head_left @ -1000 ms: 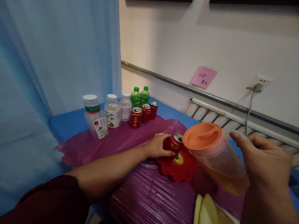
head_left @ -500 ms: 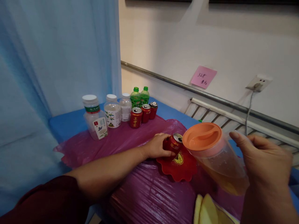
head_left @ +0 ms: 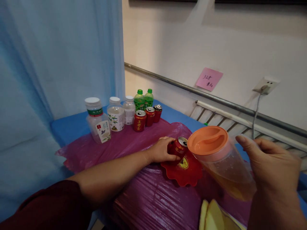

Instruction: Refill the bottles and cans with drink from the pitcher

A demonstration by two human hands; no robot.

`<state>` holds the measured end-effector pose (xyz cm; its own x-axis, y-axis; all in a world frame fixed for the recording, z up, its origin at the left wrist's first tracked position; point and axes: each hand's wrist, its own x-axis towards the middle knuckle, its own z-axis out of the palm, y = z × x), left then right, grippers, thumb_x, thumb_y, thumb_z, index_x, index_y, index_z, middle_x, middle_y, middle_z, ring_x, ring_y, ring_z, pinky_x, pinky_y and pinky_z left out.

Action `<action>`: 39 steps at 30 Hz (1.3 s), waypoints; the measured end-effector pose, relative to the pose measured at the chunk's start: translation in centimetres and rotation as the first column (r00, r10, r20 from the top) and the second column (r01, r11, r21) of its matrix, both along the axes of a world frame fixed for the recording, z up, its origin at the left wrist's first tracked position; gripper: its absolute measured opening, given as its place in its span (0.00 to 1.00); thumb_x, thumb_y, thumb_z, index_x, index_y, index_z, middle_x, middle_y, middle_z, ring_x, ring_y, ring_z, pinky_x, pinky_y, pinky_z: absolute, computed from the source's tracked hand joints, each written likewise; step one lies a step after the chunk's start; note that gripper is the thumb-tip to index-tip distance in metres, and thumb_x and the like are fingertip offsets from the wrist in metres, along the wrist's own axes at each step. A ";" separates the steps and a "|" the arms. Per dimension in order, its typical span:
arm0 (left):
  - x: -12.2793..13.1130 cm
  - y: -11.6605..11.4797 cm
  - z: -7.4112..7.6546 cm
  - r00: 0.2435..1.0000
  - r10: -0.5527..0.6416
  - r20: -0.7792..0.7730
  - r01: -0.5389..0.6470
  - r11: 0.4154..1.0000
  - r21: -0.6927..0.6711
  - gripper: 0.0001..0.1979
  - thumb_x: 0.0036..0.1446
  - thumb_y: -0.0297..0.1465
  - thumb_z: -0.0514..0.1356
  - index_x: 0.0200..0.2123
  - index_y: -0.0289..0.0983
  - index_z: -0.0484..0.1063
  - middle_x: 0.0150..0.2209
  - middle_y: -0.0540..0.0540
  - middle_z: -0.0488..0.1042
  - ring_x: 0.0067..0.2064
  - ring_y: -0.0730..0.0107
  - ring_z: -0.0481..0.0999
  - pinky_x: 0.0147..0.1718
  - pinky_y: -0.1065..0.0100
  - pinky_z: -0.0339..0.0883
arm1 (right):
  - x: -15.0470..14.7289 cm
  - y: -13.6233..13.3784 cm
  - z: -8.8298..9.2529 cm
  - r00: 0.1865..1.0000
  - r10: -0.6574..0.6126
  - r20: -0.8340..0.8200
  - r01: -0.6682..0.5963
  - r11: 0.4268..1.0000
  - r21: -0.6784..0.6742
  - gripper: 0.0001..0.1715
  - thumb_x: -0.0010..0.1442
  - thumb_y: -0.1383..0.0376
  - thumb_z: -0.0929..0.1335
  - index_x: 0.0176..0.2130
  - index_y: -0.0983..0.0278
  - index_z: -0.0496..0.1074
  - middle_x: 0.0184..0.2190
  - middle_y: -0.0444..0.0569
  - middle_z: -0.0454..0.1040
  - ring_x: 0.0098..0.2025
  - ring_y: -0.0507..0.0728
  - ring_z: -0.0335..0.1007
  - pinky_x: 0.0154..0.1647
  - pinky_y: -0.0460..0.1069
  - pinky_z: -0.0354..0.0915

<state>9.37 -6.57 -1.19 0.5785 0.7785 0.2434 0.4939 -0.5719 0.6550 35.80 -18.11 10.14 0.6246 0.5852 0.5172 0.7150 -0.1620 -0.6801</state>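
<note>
My left hand (head_left: 161, 150) grips a red drink can (head_left: 178, 148), slightly tilted, over a red scalloped mat (head_left: 185, 175) with a yellow emblem. The can's top opening faces up beside the pitcher. In my right hand (head_left: 275, 163) is a translucent plastic pitcher (head_left: 225, 169) with an orange lid (head_left: 207, 140). It leans to the left, its lid end close to the can, with amber liquid inside. The pitcher's handle is mostly hidden by my hand. No stream of liquid can be made out between them.
Purple plastic sheeting (head_left: 155, 195) covers part of the blue surface (head_left: 69, 126). Behind stand red cans (head_left: 139, 121), white-capped bottles (head_left: 98, 124) and green bottles (head_left: 144, 101). A yellow cloth (head_left: 213, 217) lies in front. A radiator (head_left: 216, 113) and a wall socket (head_left: 266, 85) are at right.
</note>
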 end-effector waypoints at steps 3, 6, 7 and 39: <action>0.0 0.0 0.0 1.000 0.000 -0.002 0.000 1.000 -0.002 0.34 0.42 0.48 0.73 0.51 0.39 0.74 0.50 0.42 0.79 0.52 0.48 0.76 0.55 0.53 0.65 | 0.0 0.1 0.1 1.000 -0.009 -0.010 0.009 1.000 -0.008 0.32 0.47 0.38 0.71 0.20 0.62 0.67 0.17 0.38 0.51 0.23 0.51 0.50 0.22 0.49 0.48; 0.0 0.0 0.0 1.000 0.000 -0.004 0.000 1.000 -0.002 0.34 0.42 0.49 0.73 0.51 0.40 0.74 0.49 0.43 0.79 0.51 0.49 0.77 0.55 0.53 0.66 | -0.1 0.0 0.3 1.000 -0.014 -0.026 0.013 1.000 -0.018 0.31 0.47 0.38 0.72 0.19 0.61 0.67 0.16 0.38 0.51 0.23 0.51 0.50 0.21 0.49 0.48; 0.0 0.0 0.1 1.000 0.001 -0.004 -0.001 1.000 -0.001 0.34 0.42 0.49 0.73 0.51 0.40 0.74 0.49 0.43 0.79 0.51 0.49 0.77 0.54 0.53 0.66 | -0.2 0.0 0.3 1.000 -0.017 -0.027 0.016 1.000 -0.021 0.30 0.47 0.39 0.72 0.19 0.61 0.67 0.16 0.38 0.51 0.22 0.51 0.50 0.21 0.49 0.47; 0.0 0.0 -0.1 1.000 -0.003 -0.008 0.003 1.000 0.006 0.35 0.43 0.48 0.73 0.52 0.38 0.74 0.50 0.42 0.79 0.51 0.48 0.76 0.54 0.53 0.66 | 0.0 0.1 -0.1 0.998 -0.015 -0.055 0.016 1.000 0.021 0.29 0.46 0.40 0.73 0.20 0.61 0.68 0.17 0.38 0.51 0.23 0.51 0.49 0.21 0.49 0.47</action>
